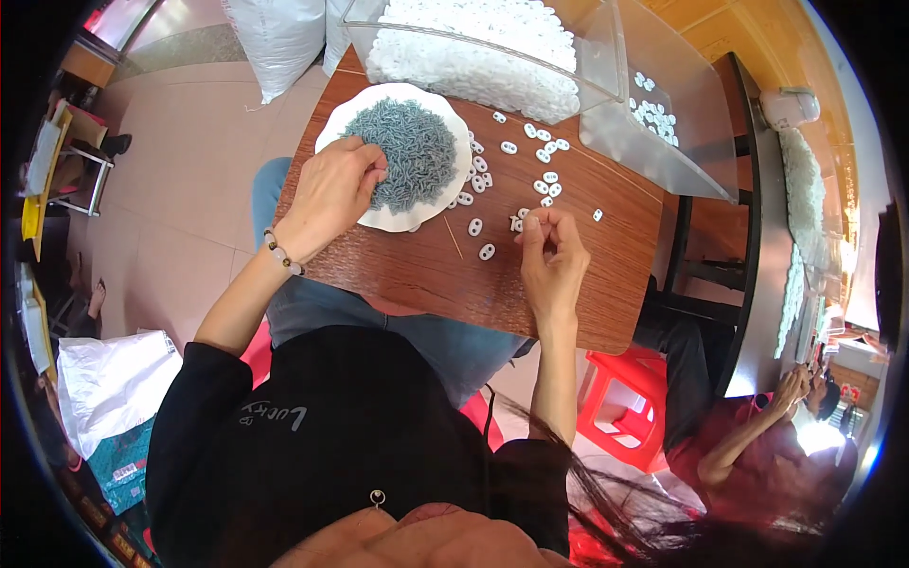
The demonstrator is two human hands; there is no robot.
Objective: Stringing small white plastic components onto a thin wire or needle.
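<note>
My left hand (331, 194) reaches over a white scalloped plate (327, 142) piled with small grey screws (402, 151). Its fingers are curled together at the heap's near-left side, and anything pinched between them is hidden. To the right, my right hand (554, 265) is just above the wooden table (417, 275), thumb and fingertips pinched together. A small white plastic piece (517, 224) with two holes shows at those fingertips, partly covered. More white oval two-hole pieces (475, 227) lie scattered between the plate and my right hand.
A clear bin (597, 76) heaped with white pieces (473, 47) stands at the far edge, with another clear bin (653, 156) beside it. A thin wooden stick (454, 237) lies on the table. At right are a red stool (615, 407) and another person (757, 464) at a dark table (743, 322).
</note>
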